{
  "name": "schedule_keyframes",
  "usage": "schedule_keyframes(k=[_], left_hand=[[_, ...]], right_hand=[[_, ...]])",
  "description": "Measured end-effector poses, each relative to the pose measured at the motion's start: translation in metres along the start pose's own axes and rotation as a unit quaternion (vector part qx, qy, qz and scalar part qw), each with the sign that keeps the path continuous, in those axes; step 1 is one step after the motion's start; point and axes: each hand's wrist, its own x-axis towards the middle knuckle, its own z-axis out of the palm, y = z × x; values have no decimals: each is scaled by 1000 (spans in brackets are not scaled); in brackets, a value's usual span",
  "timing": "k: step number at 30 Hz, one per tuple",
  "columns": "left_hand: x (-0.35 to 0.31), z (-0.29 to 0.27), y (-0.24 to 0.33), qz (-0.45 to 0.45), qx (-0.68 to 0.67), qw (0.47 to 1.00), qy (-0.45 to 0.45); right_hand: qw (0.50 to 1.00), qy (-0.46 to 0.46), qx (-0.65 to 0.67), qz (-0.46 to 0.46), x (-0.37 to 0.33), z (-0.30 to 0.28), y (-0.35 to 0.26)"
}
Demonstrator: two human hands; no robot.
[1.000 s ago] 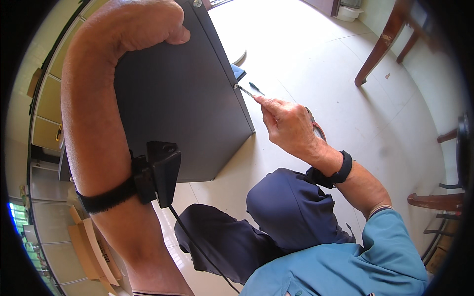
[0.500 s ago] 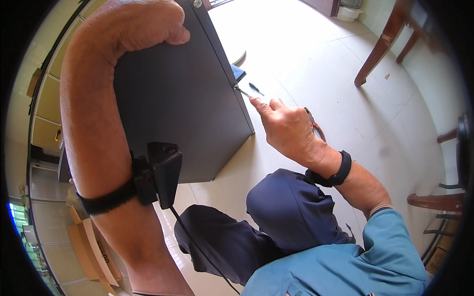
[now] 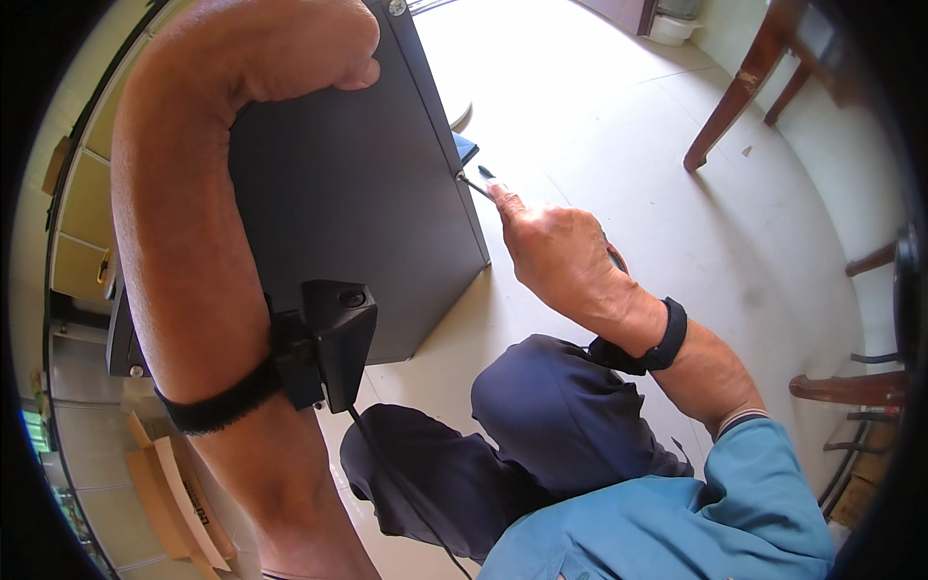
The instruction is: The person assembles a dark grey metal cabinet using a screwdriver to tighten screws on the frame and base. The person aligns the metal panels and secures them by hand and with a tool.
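A large dark grey metal box (image 3: 338, 203) stands in front of me, with screws along its right edge. My left hand (image 3: 309, 43) rests at its upper part, curled, with the thumb tip bent against it; most of the fingers are hidden. In my right hand (image 3: 561, 246) is a screwdriver (image 3: 476, 187), of which only the thin shaft shows. Its tip meets a screw (image 3: 461, 177) on the box's right edge. The handle is covered by my fist. Just beyond my fingertips lies a small dark tool (image 3: 486, 172), mostly hidden.
A blue flat object (image 3: 466, 148) sits beside the box's far side. Part of a red-handled tool (image 3: 616, 257) shows behind my right hand. Wooden furniture legs (image 3: 735, 106) stand at the right. An opened cardboard box (image 3: 174, 493) is at the lower left, by tiled cabinets.
The view has shifted slightly. My right hand has turned a little at the screw and now covers most of the small dark tool on the floor. My left hand stays on the box.
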Motion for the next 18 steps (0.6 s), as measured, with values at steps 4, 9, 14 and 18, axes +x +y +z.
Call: schedule_keyframes(k=[4, 9, 14, 18], left_hand=[[-10, 58, -27, 131, -314, 938, 57], [-44, 97, -32, 316, -363, 771, 417], [-53, 112, -32, 235, -314, 831, 395], [-56, 103, -34, 190, -291, 864, 364]], right_hand=[[997, -11, 54, 44, 2, -3, 0], [962, -55, 254, 90, 7, -2, 7], [832, -211, 450, 249, 18, -17, 15], [570, -282, 697, 332, 22, -13, 26]])
